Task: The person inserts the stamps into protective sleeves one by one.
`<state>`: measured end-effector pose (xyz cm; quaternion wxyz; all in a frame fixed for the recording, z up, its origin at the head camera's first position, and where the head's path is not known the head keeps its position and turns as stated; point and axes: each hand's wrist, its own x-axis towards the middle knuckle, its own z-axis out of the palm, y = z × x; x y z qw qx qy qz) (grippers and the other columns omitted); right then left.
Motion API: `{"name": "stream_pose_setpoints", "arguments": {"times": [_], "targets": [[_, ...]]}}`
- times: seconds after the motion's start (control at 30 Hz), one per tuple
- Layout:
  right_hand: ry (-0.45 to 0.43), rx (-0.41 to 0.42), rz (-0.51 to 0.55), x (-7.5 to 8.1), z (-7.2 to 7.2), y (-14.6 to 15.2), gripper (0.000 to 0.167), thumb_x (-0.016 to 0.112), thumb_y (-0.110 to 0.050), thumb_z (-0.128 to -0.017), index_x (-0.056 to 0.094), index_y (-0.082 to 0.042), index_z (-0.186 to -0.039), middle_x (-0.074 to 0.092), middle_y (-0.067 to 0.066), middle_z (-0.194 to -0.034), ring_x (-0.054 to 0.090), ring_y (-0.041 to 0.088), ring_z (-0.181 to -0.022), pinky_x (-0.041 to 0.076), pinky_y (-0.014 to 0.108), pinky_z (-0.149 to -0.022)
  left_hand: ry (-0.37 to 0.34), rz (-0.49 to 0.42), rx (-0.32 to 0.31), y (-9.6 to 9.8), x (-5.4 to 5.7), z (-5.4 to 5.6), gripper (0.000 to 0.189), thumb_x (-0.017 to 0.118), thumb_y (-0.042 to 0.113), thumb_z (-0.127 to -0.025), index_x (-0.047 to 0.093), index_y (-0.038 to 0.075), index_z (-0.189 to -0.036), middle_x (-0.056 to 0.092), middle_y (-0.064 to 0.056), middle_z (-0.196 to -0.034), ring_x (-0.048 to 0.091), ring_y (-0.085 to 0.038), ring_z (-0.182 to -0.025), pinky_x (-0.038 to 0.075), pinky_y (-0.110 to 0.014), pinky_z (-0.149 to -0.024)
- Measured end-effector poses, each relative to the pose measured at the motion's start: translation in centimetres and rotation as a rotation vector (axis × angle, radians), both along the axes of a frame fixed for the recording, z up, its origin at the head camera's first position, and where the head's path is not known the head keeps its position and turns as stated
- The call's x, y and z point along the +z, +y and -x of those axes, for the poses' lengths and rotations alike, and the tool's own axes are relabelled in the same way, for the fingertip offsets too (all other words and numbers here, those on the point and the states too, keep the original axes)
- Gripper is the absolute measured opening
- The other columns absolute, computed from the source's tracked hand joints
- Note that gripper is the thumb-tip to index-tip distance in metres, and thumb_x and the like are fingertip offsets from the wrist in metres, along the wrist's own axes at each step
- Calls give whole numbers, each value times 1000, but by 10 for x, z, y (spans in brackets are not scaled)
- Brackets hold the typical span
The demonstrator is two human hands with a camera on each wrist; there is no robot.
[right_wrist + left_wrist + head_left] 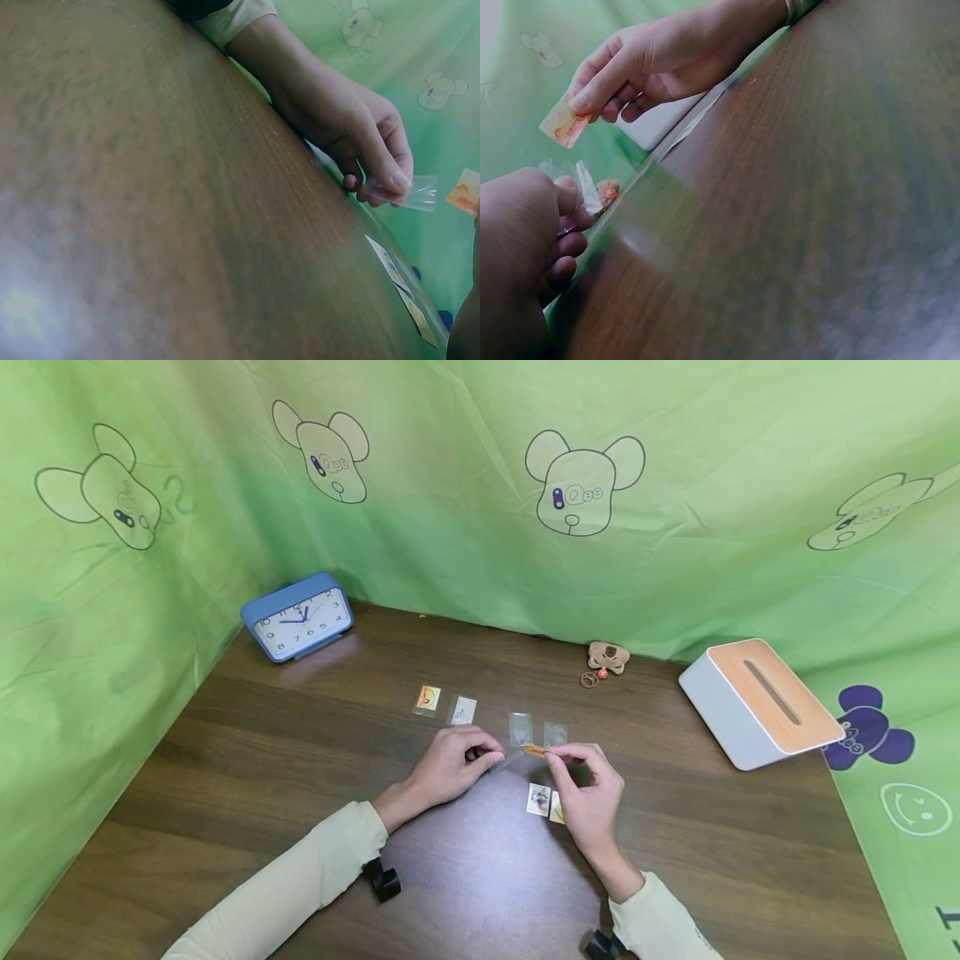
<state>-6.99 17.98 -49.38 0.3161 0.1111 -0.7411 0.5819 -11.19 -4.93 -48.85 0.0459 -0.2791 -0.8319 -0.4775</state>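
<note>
Orange card (536,750) sits pinched by its edge in the right hand (592,785), raised off the desk (337,718) and just beside the clear sleeve (421,193), which the left hand (453,764) pinches at one end. I have the two hands apart, each clamped on its own piece. From my remote seat I can't tell whether the mouth is parted. To slip the card in cleanly, I'd spread that mouth first, since thin plastic probably clings, then square the leading edge to it and feed straight, with light pressure; a tilted corner could snag or bend.
</note>
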Motion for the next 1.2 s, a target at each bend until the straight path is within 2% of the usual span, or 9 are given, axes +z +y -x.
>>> {"name": "stream_pose_setpoints", "arguments": {"times": [0.2,0.5,0.7,0.9,1.07,1.2], "targets": [[15,42,-7,2,0,0,24,82,25,-81,80,4,-93,75,20,-89,67,10,-91,53,19,-81,11,27,-43,0,1,0,6,83,15,-101,82,13,-95,73,7,-87,61,-2,-81,55,-21,-74],[-40,76,-32,7,-3,1,21,84,20,-85,81,2,-95,76,17,-92,66,9,-92,54,19,-82,26,26,-51,1,1,0,5,83,15,-101,82,13,-96,73,7,-86,61,-2,-81,54,-21,-75],[-40,73,-86,8,-3,-1,23,85,19,-84,81,-1,-93,76,16,-91,65,9,-93,52,19,-83,16,32,-57,0,0,0,7,81,18,-103,83,12,-99,73,7,-87,61,-2,-82,54,-21,-75],[-71,56,-117,6,-2,-1,23,87,17,-84,82,-3,-93,77,12,-91,64,10,-90,51,19,-82,41,19,-46,0,1,-1,4,83,12,-101,82,13,-97,73,6,-87,61,-3,-81,54,-22,-74],[-52,18,-143,23,-7,-11,23,84,24,-80,79,3,-89,74,18,-86,62,18,-84,51,20,-77,99,23,-47,0,0,-1,5,84,13,-100,80,14,-98,72,6,-87,62,-4,-82,54,-23,-74],[-38,11,-162,34,-10,-15,22,82,25,-80,78,6,-89,73,19,-84,61,25,-79,51,22,-74,158,-5,-52,-1,-8,2,4,84,15,-100,80,15,-99,72,8,-89,63,-4,-83,55,-25,-76]]}}
